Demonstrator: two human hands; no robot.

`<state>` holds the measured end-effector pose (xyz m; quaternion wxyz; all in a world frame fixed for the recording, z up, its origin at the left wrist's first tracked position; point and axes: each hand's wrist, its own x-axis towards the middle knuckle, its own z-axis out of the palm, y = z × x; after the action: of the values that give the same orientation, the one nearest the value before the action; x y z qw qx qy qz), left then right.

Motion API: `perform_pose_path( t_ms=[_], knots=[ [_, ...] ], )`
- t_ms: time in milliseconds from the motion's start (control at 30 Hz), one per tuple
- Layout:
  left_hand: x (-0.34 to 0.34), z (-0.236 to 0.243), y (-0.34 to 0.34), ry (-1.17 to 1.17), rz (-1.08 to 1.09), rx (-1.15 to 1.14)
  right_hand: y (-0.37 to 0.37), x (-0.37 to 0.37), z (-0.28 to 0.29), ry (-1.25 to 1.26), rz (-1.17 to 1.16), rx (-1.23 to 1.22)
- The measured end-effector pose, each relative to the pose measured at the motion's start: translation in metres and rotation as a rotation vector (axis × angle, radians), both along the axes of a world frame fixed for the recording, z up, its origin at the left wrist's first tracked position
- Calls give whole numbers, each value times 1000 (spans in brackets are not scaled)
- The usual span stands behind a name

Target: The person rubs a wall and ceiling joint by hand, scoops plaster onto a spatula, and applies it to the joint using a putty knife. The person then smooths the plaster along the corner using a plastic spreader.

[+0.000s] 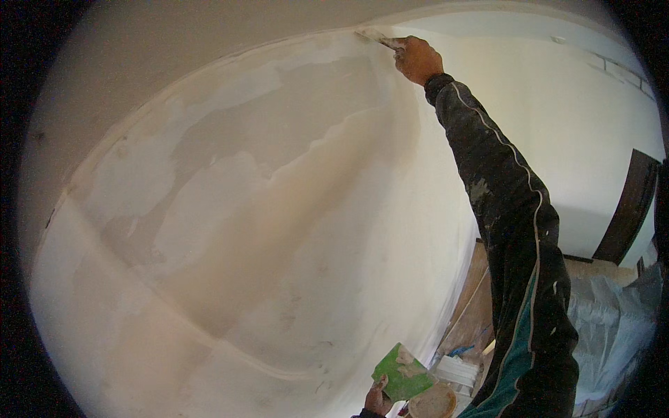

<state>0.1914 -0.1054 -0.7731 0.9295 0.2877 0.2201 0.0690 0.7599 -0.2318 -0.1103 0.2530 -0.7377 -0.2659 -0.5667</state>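
Head view: at the upper edge of the wall [279,209], the right hand [419,60] holds a putty knife [382,40], fingers closed around its handle. Near the wall's lower right edge, the left hand [378,398] pinches a green plate [398,382] bearing filler [407,357]. Pale coating appears spread across several wall areas; darker patches toward its top appear uncoated, suggesting partial coverage.
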Motion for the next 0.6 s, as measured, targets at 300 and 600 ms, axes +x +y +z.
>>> perform_pose_path(
  t_ms=[300,600],
  knots=[
    [9,37,-7,79,43,-128,2,-41,-2,108,33,-4],
    [-3,-32,9,-88,-26,330,-14,-34,-3,191,90,141]
  ],
)
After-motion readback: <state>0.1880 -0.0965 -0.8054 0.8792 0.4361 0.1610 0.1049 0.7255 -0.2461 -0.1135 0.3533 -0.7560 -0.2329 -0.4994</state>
